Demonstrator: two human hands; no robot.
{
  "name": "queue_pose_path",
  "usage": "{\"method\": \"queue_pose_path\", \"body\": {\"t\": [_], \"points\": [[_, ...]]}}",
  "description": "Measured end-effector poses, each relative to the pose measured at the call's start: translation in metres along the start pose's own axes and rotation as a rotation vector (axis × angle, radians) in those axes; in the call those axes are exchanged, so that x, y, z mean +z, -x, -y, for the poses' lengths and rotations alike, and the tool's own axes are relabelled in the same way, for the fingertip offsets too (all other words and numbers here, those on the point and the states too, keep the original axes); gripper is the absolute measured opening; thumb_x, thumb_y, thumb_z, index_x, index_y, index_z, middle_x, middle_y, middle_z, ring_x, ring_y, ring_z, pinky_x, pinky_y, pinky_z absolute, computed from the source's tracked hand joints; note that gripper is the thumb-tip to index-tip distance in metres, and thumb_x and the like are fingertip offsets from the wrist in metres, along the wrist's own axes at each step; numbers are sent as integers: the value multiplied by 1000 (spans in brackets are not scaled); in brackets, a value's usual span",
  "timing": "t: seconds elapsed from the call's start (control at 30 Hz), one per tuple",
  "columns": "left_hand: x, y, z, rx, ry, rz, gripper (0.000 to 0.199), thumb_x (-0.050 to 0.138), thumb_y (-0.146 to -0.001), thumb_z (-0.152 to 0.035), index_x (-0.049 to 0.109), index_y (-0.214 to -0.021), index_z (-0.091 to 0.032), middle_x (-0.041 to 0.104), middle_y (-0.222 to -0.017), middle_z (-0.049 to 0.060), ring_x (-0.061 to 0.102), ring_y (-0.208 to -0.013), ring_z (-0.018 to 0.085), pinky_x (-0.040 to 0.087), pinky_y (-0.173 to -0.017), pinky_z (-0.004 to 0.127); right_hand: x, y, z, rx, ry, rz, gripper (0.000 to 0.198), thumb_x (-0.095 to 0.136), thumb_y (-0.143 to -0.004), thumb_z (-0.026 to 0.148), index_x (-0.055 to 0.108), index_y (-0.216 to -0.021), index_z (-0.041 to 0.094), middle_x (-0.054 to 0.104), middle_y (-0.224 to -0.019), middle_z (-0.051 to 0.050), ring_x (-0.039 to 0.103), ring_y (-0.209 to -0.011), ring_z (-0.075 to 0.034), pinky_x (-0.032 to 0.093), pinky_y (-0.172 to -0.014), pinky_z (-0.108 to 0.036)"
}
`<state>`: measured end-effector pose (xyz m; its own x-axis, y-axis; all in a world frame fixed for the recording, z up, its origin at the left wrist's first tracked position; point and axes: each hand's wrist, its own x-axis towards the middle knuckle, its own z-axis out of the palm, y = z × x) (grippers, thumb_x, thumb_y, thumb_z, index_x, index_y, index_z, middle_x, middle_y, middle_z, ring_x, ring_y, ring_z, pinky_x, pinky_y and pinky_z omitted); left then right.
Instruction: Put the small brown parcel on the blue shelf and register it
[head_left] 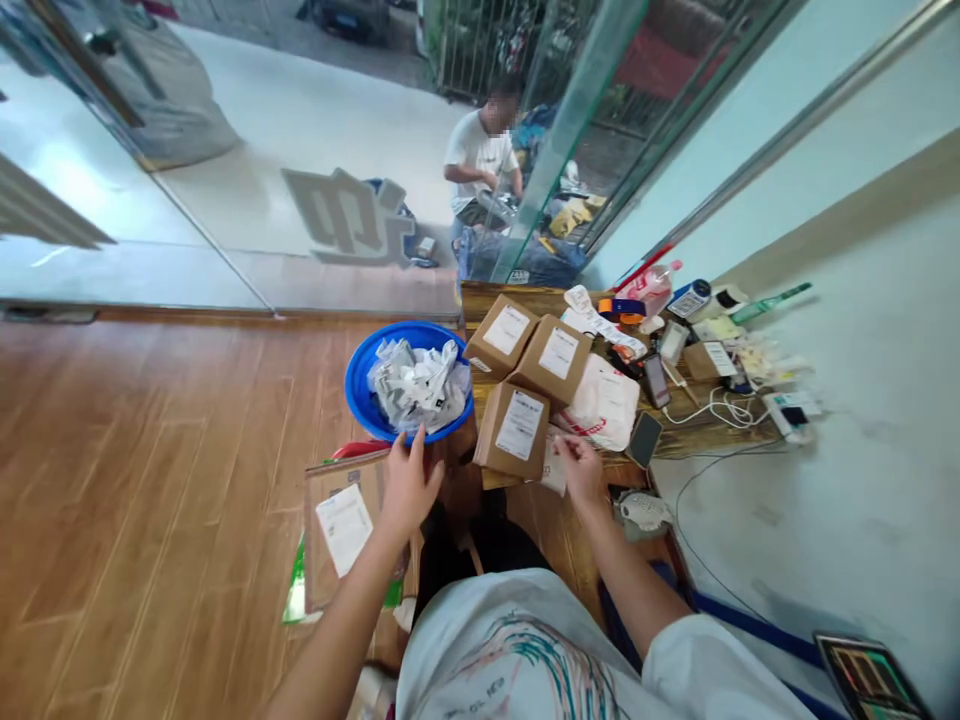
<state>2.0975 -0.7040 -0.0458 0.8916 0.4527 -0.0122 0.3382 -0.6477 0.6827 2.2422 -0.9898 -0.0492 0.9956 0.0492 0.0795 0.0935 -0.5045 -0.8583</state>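
My left hand (412,485) is open, its fingers spread at the near rim of a blue basin (354,375). Crumpled white paper scraps (420,385) fill the basin. My right hand (583,468) has its fingertips closed at the edge of a small white packet (553,470) by the table's front. Just left of that packet stands a brown carton (514,430) with a white label. Two more labelled cartons, one at the back left (501,337) and one in the middle (553,358), sit behind it. A white plastic mailer bag (602,405) with red print lies beyond my right hand.
The wooden table (690,425) also holds phones (645,440), a paper strip (604,322), a pink bottle (652,288) and cables. A flat labelled carton (319,540) lies by my left forearm. Behind the glass, a person (480,155) sits outside.
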Motion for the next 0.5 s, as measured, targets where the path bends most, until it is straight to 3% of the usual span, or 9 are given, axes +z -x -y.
{"method": "queue_pose_path", "body": {"t": [0.1,0.17,0.3,0.4,0.5], "points": [[43,-79,-57,-57,118,45,80,58,-84,-45,30,-145,-3,39,-137,27,39,-133,34,34,-109,47,-34,-62,-17,37,-23,-207,32,57,-91,47,60,-87,15,62,-77,0,60,-67,-15,51,-67,-32],[70,-128,-94,-64,84,-2,91,60,-81,-51,23,-146,1,31,-140,31,31,-137,38,30,-110,48,-42,-95,-21,35,-43,-256,30,61,-89,45,59,-93,15,64,-87,-2,61,-73,-16,52,-67,-33],[106,-209,-155,-35,-22,-84,101,70,-71,-48,18,-150,-13,6,-154,27,4,-145,39,13,-114,55,-36,-142,-21,-19,-83,-222,40,68,-80,42,55,-108,17,61,-111,-10,61,-92,-23,54,-76,-38],[119,-252,-175,-94,-113,-55,115,80,-55,-46,20,-149,-19,8,-153,28,4,-143,46,13,-108,66,-29,-157,-21,-66,-111,-140,39,65,-80,40,54,-111,19,61,-111,-12,60,-96,-25,55,-80,-41],[124,-274,-180,-153,-162,-18,124,83,-48,-49,18,-149,-19,27,-144,28,22,-134,49,26,-100,64,-25,-155,-18,-99,-127,-90,33,62,-83,36,54,-111,20,60,-109,-11,60,-96,-26,54,-82,-44]]}}
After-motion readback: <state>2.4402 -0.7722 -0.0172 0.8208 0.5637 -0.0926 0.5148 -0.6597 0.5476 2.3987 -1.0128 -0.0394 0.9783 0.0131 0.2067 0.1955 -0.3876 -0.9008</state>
